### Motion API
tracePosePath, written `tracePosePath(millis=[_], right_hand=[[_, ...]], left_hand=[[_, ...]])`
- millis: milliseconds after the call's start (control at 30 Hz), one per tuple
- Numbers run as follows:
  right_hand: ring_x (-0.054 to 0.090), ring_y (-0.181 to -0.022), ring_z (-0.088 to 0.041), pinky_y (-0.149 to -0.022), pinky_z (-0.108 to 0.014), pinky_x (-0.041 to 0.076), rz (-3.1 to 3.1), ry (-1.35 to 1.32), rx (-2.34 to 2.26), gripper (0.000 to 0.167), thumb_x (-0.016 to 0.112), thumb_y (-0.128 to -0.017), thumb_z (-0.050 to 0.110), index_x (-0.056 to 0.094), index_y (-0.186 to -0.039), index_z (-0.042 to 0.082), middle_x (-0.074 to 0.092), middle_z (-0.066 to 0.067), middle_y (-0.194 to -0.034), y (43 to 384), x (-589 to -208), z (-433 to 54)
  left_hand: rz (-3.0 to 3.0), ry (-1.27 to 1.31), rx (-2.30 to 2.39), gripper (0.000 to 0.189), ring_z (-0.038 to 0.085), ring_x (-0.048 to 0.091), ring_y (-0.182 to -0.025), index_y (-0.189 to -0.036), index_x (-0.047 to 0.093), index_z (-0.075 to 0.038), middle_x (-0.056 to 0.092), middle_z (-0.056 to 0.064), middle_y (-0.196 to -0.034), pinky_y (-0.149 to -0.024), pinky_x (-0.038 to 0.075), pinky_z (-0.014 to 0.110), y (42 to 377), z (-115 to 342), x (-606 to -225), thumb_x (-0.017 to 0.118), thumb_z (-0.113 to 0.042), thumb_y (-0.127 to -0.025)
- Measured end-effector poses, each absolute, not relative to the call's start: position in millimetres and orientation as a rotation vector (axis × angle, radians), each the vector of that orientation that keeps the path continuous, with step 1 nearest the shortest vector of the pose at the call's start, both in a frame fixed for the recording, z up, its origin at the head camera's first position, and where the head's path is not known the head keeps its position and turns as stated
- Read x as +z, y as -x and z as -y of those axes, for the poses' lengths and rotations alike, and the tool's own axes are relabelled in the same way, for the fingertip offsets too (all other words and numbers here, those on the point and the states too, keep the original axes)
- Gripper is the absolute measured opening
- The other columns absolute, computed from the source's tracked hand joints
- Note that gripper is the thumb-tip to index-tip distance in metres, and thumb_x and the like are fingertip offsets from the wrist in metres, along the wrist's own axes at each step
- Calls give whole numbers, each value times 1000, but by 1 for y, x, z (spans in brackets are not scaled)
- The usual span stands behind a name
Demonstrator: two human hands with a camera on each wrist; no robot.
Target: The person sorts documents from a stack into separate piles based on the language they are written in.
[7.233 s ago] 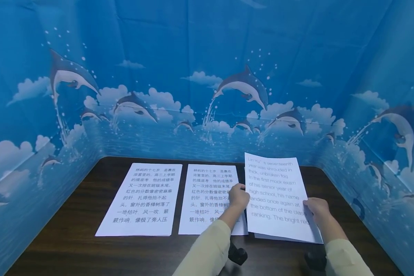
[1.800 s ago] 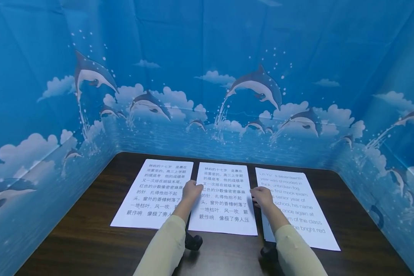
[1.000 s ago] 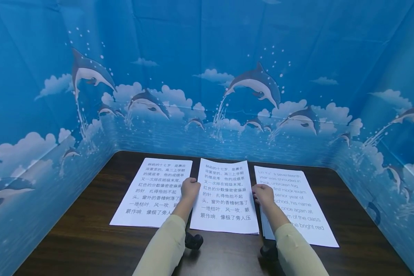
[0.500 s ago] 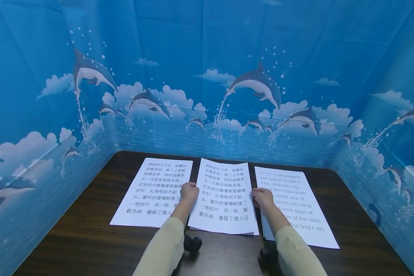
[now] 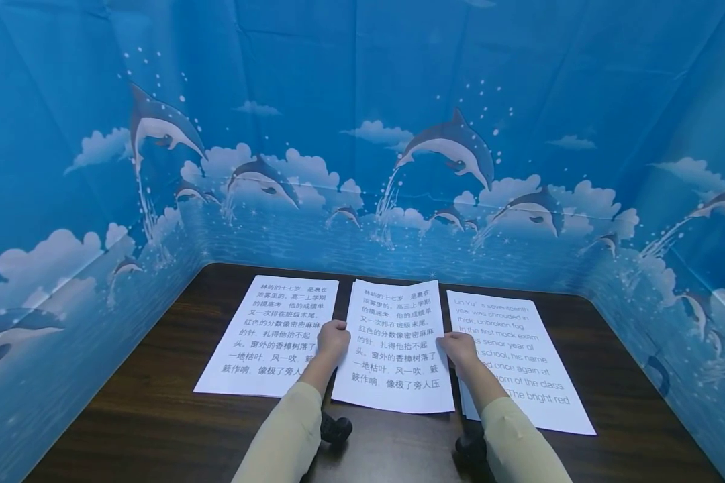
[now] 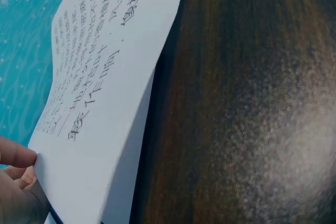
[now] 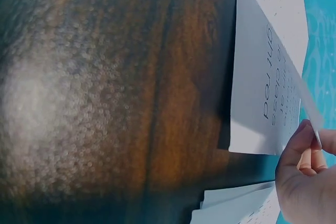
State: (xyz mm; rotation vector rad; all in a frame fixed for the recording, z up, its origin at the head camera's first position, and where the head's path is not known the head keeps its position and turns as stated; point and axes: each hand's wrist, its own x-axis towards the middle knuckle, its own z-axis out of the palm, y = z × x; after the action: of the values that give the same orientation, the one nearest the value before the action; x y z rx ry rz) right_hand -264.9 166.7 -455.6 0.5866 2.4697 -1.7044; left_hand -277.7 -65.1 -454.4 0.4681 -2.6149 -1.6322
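Observation:
In the head view a printed sheet of paper (image 5: 393,349) with Chinese text is at the middle, raised at its sides and curving between my two hands. My left hand (image 5: 333,341) pinches its left edge, thumb on top, and my right hand (image 5: 461,352) pinches the right edge. In the right wrist view, fingers (image 7: 299,140) grip the lifted sheet, and an English-printed page (image 7: 252,87) shows underneath it. The left wrist view shows the sheet (image 6: 105,108) bowed, with another white page (image 6: 131,171) below its edge.
To the left lies a paper stack (image 5: 266,335) with Chinese text on top. On the right is a stack topped by an English page (image 5: 538,376), its lower sheets slightly offset. All rest on a dark wooden table (image 5: 127,416), enclosed by a blue dolphin curtain (image 5: 362,100).
The English sheet held earlier over the right stack now lies on it. Both hands have moved left to the middle stack and lifted its top Chinese sheet slightly, exposing a page beneath.

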Motion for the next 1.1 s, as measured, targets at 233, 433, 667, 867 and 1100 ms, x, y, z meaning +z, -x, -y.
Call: tracePosePath(millis=[233,433,667,867,1100], right_hand=[[53,-85,-24,-67,-30,45,-2478,-631,-1665,21,50,-84,13,55,-98,-1,53,-14,-94,265,-450,-167],[52,-86,-25,-53,-19,39,-2484,-622,-1691,23,50,-84,15,54,-99,-2,52,-15,-95,268,-444,-165],[50,-82,-24,-64,-30,43,-2502,-622,-1704,20,50,-84,15,55,-95,-1,52,-14,-91,274,-435,-154],[51,-91,-27,-76,-38,44,-2497,-573,-1728,26,49,-85,14,53,-104,-2,52,-15,-98,278,-422,-141],[51,-76,-21,-59,-25,42,-2461,-519,-1757,23,50,-84,16,56,-98,-1,52,-15,-92,282,-411,-125]], left_hand=[[2618,-434,-1628,30,28,52,-87,-106,55,3,55,16,-93,-78,42,38,280,66,-452,48,-2,-78],[2593,-399,-1603,31,28,52,-86,-107,54,4,55,16,-94,-77,42,37,281,71,-444,48,0,-77],[2589,-445,-1607,37,27,51,-87,-113,52,2,52,16,-101,-73,43,34,286,82,-436,46,0,-77],[2568,-475,-1624,40,30,45,-102,-116,50,0,47,17,-115,-84,38,38,291,96,-423,44,2,-76],[2591,-505,-1608,40,29,44,-102,-116,50,-4,48,14,-111,-85,36,39,294,118,-411,42,1,-77]])
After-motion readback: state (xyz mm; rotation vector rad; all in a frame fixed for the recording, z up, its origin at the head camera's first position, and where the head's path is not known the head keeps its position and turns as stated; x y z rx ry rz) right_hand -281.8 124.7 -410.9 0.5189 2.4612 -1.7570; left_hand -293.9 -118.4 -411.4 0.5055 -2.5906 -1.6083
